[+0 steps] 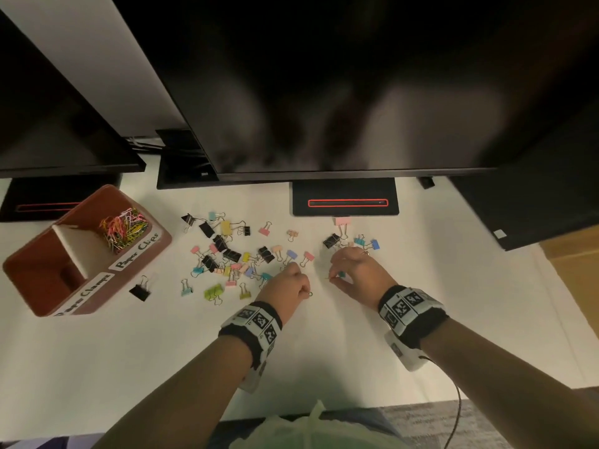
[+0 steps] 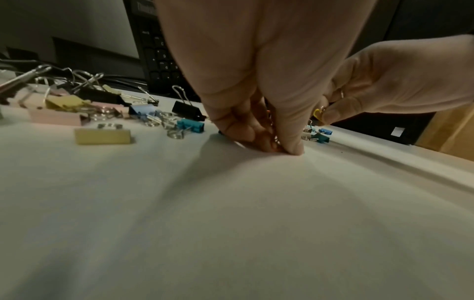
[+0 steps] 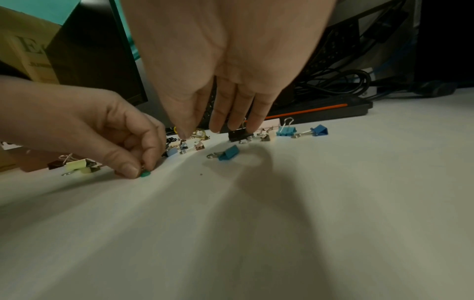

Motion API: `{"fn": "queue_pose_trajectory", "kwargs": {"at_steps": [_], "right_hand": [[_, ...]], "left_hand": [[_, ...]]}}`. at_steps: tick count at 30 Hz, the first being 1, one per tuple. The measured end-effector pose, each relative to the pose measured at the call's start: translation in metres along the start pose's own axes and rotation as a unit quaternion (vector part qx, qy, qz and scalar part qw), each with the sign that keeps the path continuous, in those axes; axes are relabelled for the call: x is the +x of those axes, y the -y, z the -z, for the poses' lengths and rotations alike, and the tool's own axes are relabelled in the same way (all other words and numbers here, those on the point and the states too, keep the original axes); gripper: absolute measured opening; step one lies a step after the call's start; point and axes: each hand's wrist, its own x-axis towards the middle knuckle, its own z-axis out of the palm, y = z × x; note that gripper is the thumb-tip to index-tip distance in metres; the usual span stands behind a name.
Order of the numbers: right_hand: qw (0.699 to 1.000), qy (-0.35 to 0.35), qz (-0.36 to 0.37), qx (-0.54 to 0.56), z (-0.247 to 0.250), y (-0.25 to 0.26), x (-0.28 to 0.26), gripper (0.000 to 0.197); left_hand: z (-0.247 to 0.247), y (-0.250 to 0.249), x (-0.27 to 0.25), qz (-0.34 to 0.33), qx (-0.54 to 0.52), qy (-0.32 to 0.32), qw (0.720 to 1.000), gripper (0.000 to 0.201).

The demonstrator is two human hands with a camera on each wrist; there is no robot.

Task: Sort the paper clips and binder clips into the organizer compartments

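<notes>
So both hands are down on the desk (image 1: 324,351) fishing out the last loose paper clips. My left hand (image 1: 290,286) has its fingers curled tight with the tips pressed to the desk, pinching a small green paper clip (image 3: 145,173) right at the thumb. My right hand (image 1: 358,273) has thumb and forefinger closed on a yellow paper clip (image 2: 317,114), other fingers hanging straight down.

The organizer (image 1: 39,273) sits well off to the left of my left hand. Its far compartment, labelled Paper Clips, already holds a colourful heap of paper clips (image 1: 124,229); the near one, labelled Paper Clamps I think, looks empty as far as I can see. The binder clips (image 1: 227,251) are mostly scattered beyond and left of my left hand, a few more just past my right fingertips, like the black binder clip (image 3: 238,135).

Tip for this bit: these flat wire clips hug the desk, so I'd guess it's easier to slide one with a fingertip and get a nail under the edge than to pinch straight down. Get a firm hold before lifting, they probably slip easily. Then carry both over together and drop them in the far compartment, not the near one.
</notes>
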Motion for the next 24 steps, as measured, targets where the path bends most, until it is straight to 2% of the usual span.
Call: {"fn": "queue_pose_trajectory", "kwargs": {"at_steps": [5,8,11,13,16,19,24], "right_hand": [[0.998,0.047,0.041,0.0,-0.005,0.019,0.023,0.008],[0.991,0.124,0.053,-0.014,-0.014,0.035,0.044,0.01],[0.98,0.18,0.076,-0.048,-0.022,0.044,0.053,0.014],[0.98,0.169,0.075,-0.066,-0.023,0.043,0.049,0.015],[0.988,0.118,0.042,-0.086,-0.019,0.04,0.041,0.013],[0.992,0.07,0.074,-0.072,-0.02,0.046,0.046,0.008],[0.978,0.144,0.133,-0.072,-0.029,0.07,0.078,0.011]], "left_hand": [[-0.003,0.005,-0.012,0.005,0.021,-0.015,1.0,0.013],[0.001,0.01,-0.024,0.007,0.036,-0.005,0.999,0.011],[0.008,0.022,-0.039,0.004,-0.004,-0.024,1.0,0.01],[0.015,0.033,-0.048,0.015,-0.026,-0.05,0.998,0.017],[0.028,0.051,-0.059,0.063,-0.078,-0.08,0.992,0.04],[0.038,0.066,-0.061,0.095,-0.082,-0.101,0.987,0.049],[0.048,0.076,-0.049,0.095,-0.047,-0.066,0.992,0.05]]}}
